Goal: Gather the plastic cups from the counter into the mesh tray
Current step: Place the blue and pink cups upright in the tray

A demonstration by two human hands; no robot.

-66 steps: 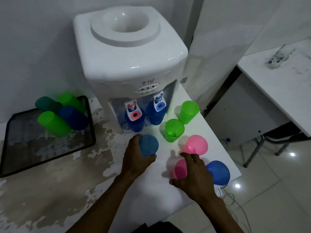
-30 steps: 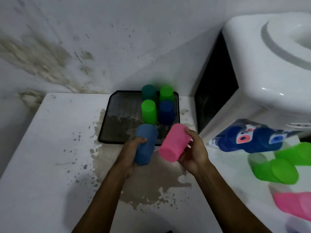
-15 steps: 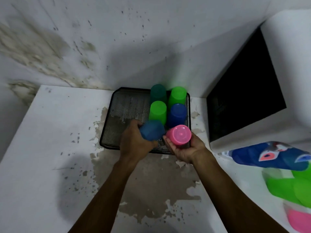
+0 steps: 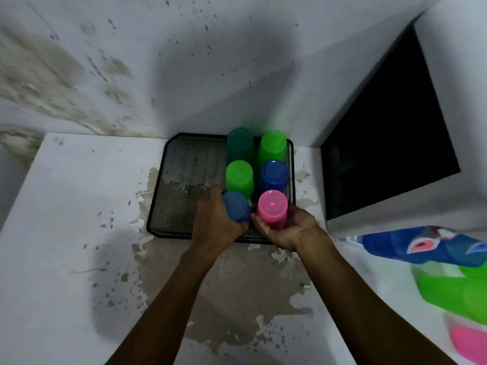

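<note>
A black mesh tray (image 4: 179, 185) lies against the wall. On its right side stand several upside-down cups: a teal cup (image 4: 239, 144), a green cup (image 4: 272, 146), a second green cup (image 4: 239, 177) and a dark blue cup (image 4: 272, 176). My left hand (image 4: 214, 223) grips a blue cup (image 4: 235, 206) over the tray's near edge. My right hand (image 4: 288, 230) holds a pink cup (image 4: 272, 208) bottom-up beside it, at the tray's near right corner. More green cups (image 4: 453, 291) and a pink cup (image 4: 469, 341) show blurred at the right edge.
The white water dispenser (image 4: 453, 106) stands right of the tray, its dark side panel facing it, with blue taps (image 4: 424, 246) at the right. The counter (image 4: 66, 233) is stained and its coating peels in front of the tray. The wall behind is stained.
Both hands have carried the blue and pink cups from in front of the dispenser left to the tray. In the last half second they lowered the cups onto the tray's near edge.
</note>
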